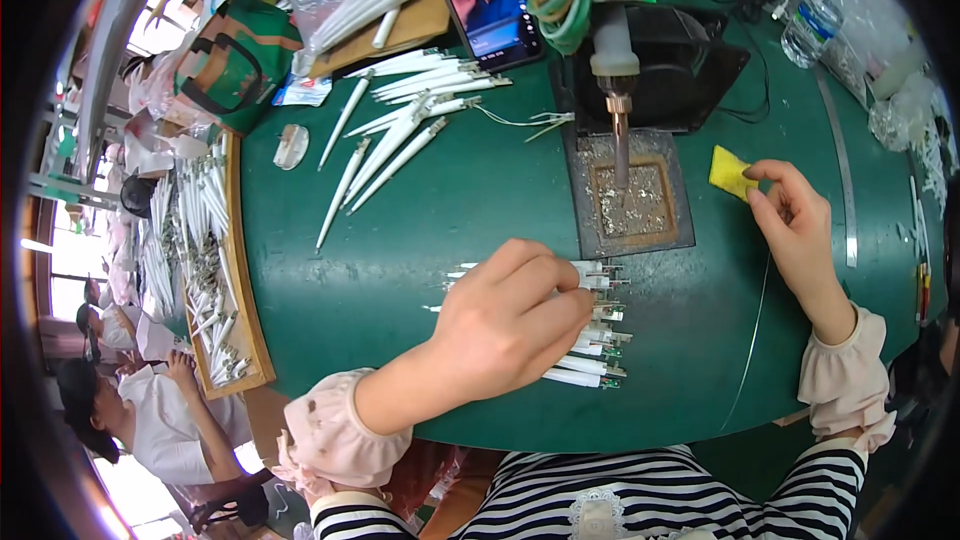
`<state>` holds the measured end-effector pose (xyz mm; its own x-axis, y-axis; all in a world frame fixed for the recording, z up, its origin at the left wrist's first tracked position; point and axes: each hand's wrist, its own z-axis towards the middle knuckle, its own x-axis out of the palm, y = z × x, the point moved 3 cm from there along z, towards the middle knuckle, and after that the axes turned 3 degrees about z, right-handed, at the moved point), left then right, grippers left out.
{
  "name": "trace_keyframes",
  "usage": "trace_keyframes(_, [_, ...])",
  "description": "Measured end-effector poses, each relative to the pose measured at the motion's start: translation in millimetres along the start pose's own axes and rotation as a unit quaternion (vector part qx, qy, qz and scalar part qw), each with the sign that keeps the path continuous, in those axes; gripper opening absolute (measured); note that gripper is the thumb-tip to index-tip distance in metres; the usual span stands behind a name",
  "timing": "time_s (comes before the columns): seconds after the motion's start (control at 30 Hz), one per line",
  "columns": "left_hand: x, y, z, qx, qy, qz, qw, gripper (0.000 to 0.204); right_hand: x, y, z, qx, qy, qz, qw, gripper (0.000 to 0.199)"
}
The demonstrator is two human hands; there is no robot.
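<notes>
While the left hand point(515, 325) curls palm-down over a row of white cable ends point(592, 340), its fingers pinch one of them near the top of the row, knuckles raised and wrist bent in from a frilled pink cuff point(340, 435). Over on the other side, the right hand point(795, 230) reaches forward with its fingertips closed on the edge of a small yellow sponge point(730, 172), which lies flat on the mat. Between the two hands sits a grey metal tray point(630, 202) crusted with solder dross, and a soldering iron point(615, 90) hangs tip-down over it from a stand. All of this rests on a dark green mat point(420, 230) that covers the round-looking bench. Loose white cables point(400, 130) lie fanned out toward the far left, a phone point(487, 0) leans with its screen lit behind them, and a wooden tray point(245, 320) of more white parts runs down the left edge. The cable ends under the left hand lie side by side, touching, each with a bare metal connector pointing right. Another person point(160, 410) in white sits at lower left.
</notes>
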<state>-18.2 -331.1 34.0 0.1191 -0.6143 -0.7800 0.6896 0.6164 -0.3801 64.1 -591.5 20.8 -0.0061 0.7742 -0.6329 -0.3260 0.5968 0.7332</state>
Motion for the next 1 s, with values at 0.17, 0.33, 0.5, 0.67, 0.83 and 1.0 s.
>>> trace_keyframes(0.17, [1, 0, 0, 0.021, 0.012, 0.024, 0.999, 0.018, 4, -1, 7, -0.025, -0.007, -0.121, 0.992, 0.022])
trace_keyframes(0.33, [-5, 2, -3, 0.033, 0.037, 0.009, 0.999, 0.028, 1, 0, 7, -0.042, 0.019, -0.166, 0.985, 0.025])
trace_keyframes(0.5, [-17, 8, -12, -0.032, 0.135, 0.042, 0.989, 0.07, 1, -9, 12, -0.02, 0.042, -0.104, 0.993, 0.019])
trace_keyframes(0.67, [-17, 4, -19, -0.033, 0.178, 0.086, 0.98, 0.077, 2, -6, 9, -0.03, 0.03, -0.087, 0.995, 0.014])
trace_keyframes(0.83, [-10, -5, -21, -0.001, 0.213, 0.067, 0.975, 0.075, 2, 55, -9, -0.188, 0.027, -0.054, 0.98, 0.013])
trace_keyframes(1.0, [-1, -10, -23, 0.047, 0.229, 0.066, 0.97, 0.072, 25, 99, -7, -0.377, 0.088, -0.089, 0.918, 0.024])
